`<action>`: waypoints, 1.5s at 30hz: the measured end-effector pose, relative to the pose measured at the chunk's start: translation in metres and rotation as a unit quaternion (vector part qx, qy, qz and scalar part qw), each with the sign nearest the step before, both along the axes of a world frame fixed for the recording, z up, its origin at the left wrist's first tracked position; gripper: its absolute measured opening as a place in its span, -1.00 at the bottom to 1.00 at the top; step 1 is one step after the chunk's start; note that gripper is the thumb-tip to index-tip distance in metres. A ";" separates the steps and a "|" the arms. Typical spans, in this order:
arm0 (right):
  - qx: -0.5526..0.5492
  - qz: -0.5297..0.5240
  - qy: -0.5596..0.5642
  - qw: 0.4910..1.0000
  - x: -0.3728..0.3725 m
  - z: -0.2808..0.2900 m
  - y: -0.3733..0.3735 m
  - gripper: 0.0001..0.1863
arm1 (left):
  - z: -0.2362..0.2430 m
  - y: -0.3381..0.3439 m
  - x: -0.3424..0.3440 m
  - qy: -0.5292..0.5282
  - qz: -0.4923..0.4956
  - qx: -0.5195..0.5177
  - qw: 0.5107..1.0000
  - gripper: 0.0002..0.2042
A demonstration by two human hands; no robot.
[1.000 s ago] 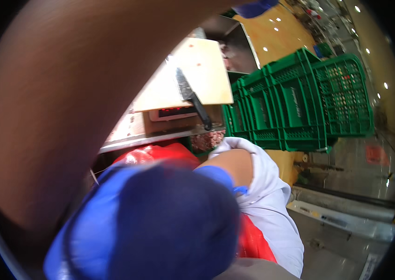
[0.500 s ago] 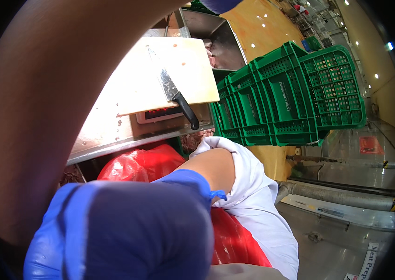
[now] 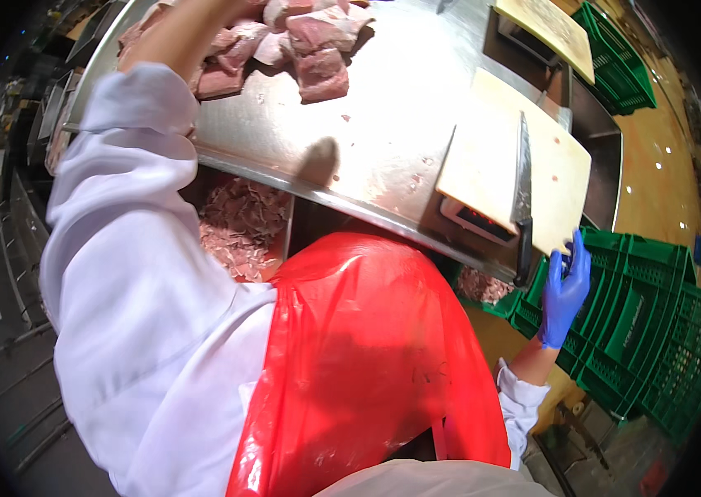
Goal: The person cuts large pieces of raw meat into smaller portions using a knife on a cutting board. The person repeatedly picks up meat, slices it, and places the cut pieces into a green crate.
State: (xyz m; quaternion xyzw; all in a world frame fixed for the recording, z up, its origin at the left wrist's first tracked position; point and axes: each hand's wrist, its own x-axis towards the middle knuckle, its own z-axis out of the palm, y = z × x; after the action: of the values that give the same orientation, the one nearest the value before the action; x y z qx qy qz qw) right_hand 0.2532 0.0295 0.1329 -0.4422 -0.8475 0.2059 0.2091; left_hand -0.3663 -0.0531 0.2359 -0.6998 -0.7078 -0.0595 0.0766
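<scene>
My right hand (image 3: pixel 564 296), in a blue glove, is at the right, beside the near right corner of a pale cutting board (image 3: pixel 483 153). Its fingers are stretched out and apart, with nothing visible in them. On that board lies a knife (image 3: pixel 522 178), its black handle jutting over the near edge, a short way left of the hand. At the upper left, my left forearm (image 3: pixel 189 37) reaches to several chunks of raw meat (image 3: pixel 317 45) on the steel table (image 3: pixel 400 83). The left hand itself is cut off by the top edge.
Under the table's near edge stand a container of meat trimmings (image 3: pixel 243 224) and another pile of trimmings (image 3: pixel 483 286). Green crates (image 3: pixel 632 323) are at the right. A second cutting board (image 3: pixel 549 33) and a steel bin (image 3: pixel 607 141) lie farther off. My red apron (image 3: pixel 367 331) touches the table.
The view has swung left, bringing the meat chunks into sight. A blue-gloved hand was large and close to the camera; now the right hand is out by the board. The knife stays on the board.
</scene>
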 end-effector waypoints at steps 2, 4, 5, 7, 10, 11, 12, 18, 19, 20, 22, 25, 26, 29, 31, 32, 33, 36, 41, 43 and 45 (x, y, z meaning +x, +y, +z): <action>0.183 -0.025 -0.153 0.971 0.033 -0.043 0.017 -0.34 | -0.080 -0.059 -0.049 -0.058 0.113 -0.081 0.989 -0.61; 0.139 -0.056 -0.183 0.972 0.037 -0.071 0.013 -0.30 | -0.171 -0.089 -0.065 -0.107 0.172 -0.057 0.978 -0.53; 0.119 -0.073 -0.201 0.970 0.037 -0.079 0.013 -0.27 | -0.206 -0.090 -0.062 -0.110 0.191 -0.011 0.975 -0.47; 0.090 -0.060 -0.197 0.974 0.035 -0.089 0.016 -0.29 | -0.253 -0.084 -0.052 -0.136 0.218 0.082 0.963 -0.36; 0.012 -0.062 -0.202 0.977 0.028 -0.089 0.021 -0.31 | -0.274 -0.054 -0.054 -0.141 0.229 0.209 0.940 -0.24; -0.016 -0.072 -0.211 0.975 0.019 -0.082 0.019 -0.32 | -0.273 -0.047 -0.065 -0.136 0.243 0.244 0.929 -0.25; -0.044 -0.090 -0.223 0.970 0.016 -0.075 0.015 -0.32 | -0.274 -0.038 -0.072 -0.136 0.251 0.277 0.918 -0.25; -0.026 -0.075 -0.170 0.982 0.002 -0.095 -0.004 -0.31 | -0.271 -0.061 -0.197 -0.112 0.403 0.289 0.861 -0.23; -0.027 -0.095 -0.168 0.981 0.000 -0.099 -0.004 -0.31 | -0.265 -0.065 -0.218 -0.057 0.427 0.296 0.852 -0.21; -0.037 -0.095 -0.153 0.983 0.002 -0.105 -0.004 -0.34 | -0.261 -0.068 -0.235 -0.030 0.441 0.281 0.852 -0.20; -0.053 -0.104 -0.125 0.985 -0.001 -0.106 -0.001 -0.38 | -0.234 -0.059 -0.258 0.016 0.464 0.252 0.849 -0.18; -0.138 -0.133 -0.054 0.980 -0.017 -0.095 -0.004 -0.53 | -0.206 -0.043 -0.292 0.089 0.491 0.205 0.842 -0.16; -0.163 -0.144 -0.031 0.976 -0.016 -0.094 -0.005 -0.56 | -0.198 -0.037 -0.303 0.116 0.499 0.190 0.837 -0.16; -0.243 -0.174 0.126 0.946 -0.023 -0.096 -0.008 -0.60 | -0.178 -0.013 -0.317 0.043 0.576 0.103 0.810 -0.07; -0.290 -0.194 0.183 0.919 -0.035 -0.085 -0.011 -0.60 | -0.150 0.000 -0.315 0.003 0.611 0.025 0.791 -0.02; -0.288 -0.190 0.207 0.915 -0.041 -0.084 -0.010 -0.60 | -0.145 0.000 -0.324 -0.006 0.612 0.053 0.789 -0.05; -0.288 -0.187 0.231 0.910 -0.047 -0.083 -0.010 -0.61 | -0.143 0.002 -0.331 -0.011 0.614 0.069 0.786 -0.08; -0.310 -0.167 0.237 0.905 -0.073 -0.063 -0.002 -0.60 | -0.149 -0.007 -0.361 -0.009 0.620 0.074 0.781 -0.16; -0.284 -0.206 0.245 0.904 -0.062 -0.056 -0.016 -0.56 | -0.157 -0.032 -0.386 -0.034 0.552 0.133 0.823 -0.24; -0.287 -0.210 0.268 0.895 -0.044 -0.059 -0.025 -0.57 | -0.160 -0.044 -0.380 -0.096 0.494 0.229 0.834 -0.27; -0.287 -0.209 0.286 0.890 -0.028 -0.060 -0.030 -0.58 | -0.178 -0.103 -0.408 -0.204 0.371 0.354 0.834 -0.27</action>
State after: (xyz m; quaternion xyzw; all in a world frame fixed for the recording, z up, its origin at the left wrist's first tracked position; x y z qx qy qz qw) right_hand 0.2248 -0.0001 0.0726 -0.5716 -0.5432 0.5095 0.3443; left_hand -0.7739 -0.1563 0.0575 -0.2820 -0.8444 -0.4143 0.1894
